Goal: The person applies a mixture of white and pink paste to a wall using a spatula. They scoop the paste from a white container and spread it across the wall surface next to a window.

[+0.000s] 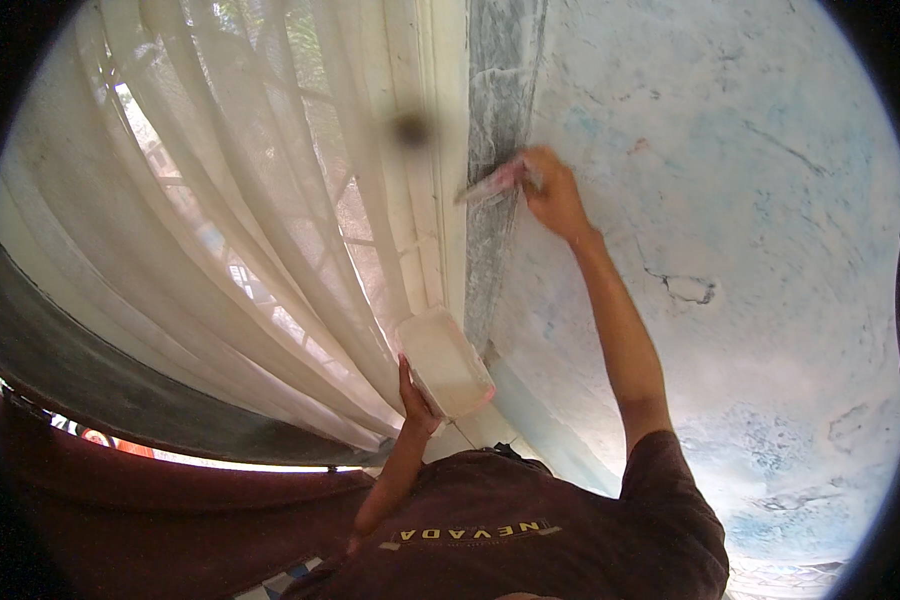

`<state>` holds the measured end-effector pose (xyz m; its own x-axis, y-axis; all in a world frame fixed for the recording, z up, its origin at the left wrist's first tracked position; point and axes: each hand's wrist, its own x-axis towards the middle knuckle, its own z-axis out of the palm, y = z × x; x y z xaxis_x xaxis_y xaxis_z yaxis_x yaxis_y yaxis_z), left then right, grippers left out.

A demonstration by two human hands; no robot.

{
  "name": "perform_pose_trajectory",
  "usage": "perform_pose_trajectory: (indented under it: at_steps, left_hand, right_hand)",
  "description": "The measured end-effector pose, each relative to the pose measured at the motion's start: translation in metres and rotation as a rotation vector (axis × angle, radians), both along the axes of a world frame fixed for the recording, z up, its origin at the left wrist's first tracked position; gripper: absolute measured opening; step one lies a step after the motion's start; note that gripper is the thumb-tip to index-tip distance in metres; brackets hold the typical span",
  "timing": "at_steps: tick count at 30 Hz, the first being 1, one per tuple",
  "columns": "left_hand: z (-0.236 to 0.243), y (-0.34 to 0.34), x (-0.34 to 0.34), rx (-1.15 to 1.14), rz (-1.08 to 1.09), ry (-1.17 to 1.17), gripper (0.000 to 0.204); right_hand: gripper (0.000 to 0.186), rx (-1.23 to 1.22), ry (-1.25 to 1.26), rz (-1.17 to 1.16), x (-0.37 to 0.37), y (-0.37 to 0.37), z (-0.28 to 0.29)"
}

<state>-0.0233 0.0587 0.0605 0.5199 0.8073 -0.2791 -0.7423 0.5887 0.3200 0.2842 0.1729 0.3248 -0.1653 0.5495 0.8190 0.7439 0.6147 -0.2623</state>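
My left hand (416, 402) grips a white rectangular plastic tub (444, 365) by its side, low near the corner where the curtain meets the wall. A pale layer covers the tub's inside; what it is I cannot tell. Higher up, my right hand (554, 192) is closed round a flat tool with a pinkish handle (495, 183). Motion blurs the tool, so brush or scraper cannot be told apart. Its pale end points left across a dark grey vertical strip (495, 100) at the wall's edge. Whether it touches the strip is unclear.
Sheer cream curtains (200, 200) hang on the left before a barred window. To the right spreads a pale blue-white wall (740, 200) with scuffs, cracks and a chipped patch (688, 288). Dark red cloth (190, 520) lies at lower left.
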Motion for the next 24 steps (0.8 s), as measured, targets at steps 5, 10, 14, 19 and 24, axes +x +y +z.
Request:
perform_pose_trajectory:
  at_steps: [5,10,14,19,24]
  left_hand:
    - [-0.004,0.004,0.000,0.033,0.052,0.048,0.077]
    - [0.000,0.007,0.004,0.024,0.032,0.046,0.076]
    - [-0.002,0.005,0.005,0.054,0.032,0.077,0.077]
    - [-0.008,0.011,0.011,0.085,-0.015,-0.059,0.080]
    - [-0.007,0.015,0.008,0.138,-0.089,-0.103,0.085]
  right_hand:
    - [0.035,0.321,-0.105,-0.108,-0.018,0.027,0.148]
    - [0.018,0.358,0.187,0.005,-0.027,0.015,0.214]
    - [0.038,0.350,0.248,-0.131,-0.026,0.008,0.152]
    - [0.048,0.060,0.539,0.114,-0.031,0.011,0.086]
    - [0.037,-0.041,0.813,0.417,-0.040,0.032,0.160]
